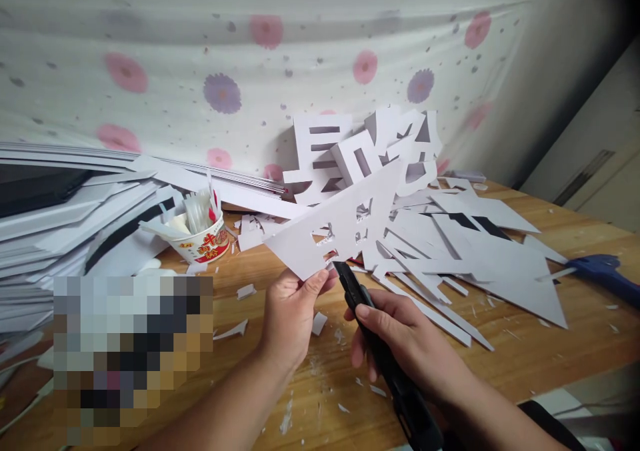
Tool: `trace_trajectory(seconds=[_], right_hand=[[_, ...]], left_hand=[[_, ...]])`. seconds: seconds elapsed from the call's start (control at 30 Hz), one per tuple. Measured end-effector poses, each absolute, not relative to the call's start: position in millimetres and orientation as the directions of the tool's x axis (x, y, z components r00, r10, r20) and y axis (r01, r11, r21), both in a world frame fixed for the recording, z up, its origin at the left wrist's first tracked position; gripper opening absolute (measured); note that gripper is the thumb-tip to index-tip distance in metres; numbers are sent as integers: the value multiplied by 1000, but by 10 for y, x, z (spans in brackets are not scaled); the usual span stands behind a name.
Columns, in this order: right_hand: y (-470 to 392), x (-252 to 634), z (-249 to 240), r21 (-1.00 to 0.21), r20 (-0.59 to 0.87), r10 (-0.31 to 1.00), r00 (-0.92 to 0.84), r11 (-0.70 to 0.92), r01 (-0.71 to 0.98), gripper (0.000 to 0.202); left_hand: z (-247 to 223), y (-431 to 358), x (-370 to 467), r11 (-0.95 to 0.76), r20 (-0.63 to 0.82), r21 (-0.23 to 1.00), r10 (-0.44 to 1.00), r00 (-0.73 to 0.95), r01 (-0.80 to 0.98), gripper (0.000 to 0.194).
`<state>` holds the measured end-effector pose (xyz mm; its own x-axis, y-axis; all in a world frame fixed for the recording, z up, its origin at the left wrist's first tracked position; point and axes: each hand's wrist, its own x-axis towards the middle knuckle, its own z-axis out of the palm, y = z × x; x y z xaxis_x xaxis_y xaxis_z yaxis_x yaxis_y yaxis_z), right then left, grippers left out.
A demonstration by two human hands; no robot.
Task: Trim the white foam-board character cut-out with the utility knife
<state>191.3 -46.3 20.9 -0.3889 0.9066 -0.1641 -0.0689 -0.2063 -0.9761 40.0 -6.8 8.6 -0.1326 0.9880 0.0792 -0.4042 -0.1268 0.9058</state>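
Note:
Pinched by its lower edge, a white foam sheet with several small cut-out openings is held up by my left hand. My right hand is wrapped round a black utility knife, thumb on top of the handle. The knife's tip reaches the sheet's bottom edge, right beside my left thumb and close to one of the openings. Whether the blade has entered the sheet I cannot tell. Behind the sheet stand white cut-out block characters, partly hidden by it.
Scrap sheets and strips cover the right of the wooden table. A blue-handled tool lies at the right edge. On the left are a printed paper bowl holding clear sticks, and stacked white boards. One area at lower left is pixelated.

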Motion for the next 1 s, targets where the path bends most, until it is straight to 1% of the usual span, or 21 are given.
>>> trace_trajectory(seconds=[0.2,0.47,0.67,0.83,1.0], right_hand=[[-478,1889,225,-984,-145,920,-365,-173,-45,48],[-508,1818,189,-978,-179,916,-358,-205,-36,51],[-508,1834,222,-989,-138,941,-310,-150,-13,48],[-516,1825,218,-992,-124,948,-294,-116,46,44],[-532,1799,172,-993,-119,952,-281,-107,57,41]], left_hand=[[70,-78,404,-129,90,925,988,-122,-358,23],[7,-58,385,-156,131,943,986,-103,-293,23],[43,-80,391,-136,105,923,989,-103,-359,19],[58,-91,394,-152,119,923,986,-112,-353,20],[26,-74,390,-156,117,930,984,-133,-333,17]])
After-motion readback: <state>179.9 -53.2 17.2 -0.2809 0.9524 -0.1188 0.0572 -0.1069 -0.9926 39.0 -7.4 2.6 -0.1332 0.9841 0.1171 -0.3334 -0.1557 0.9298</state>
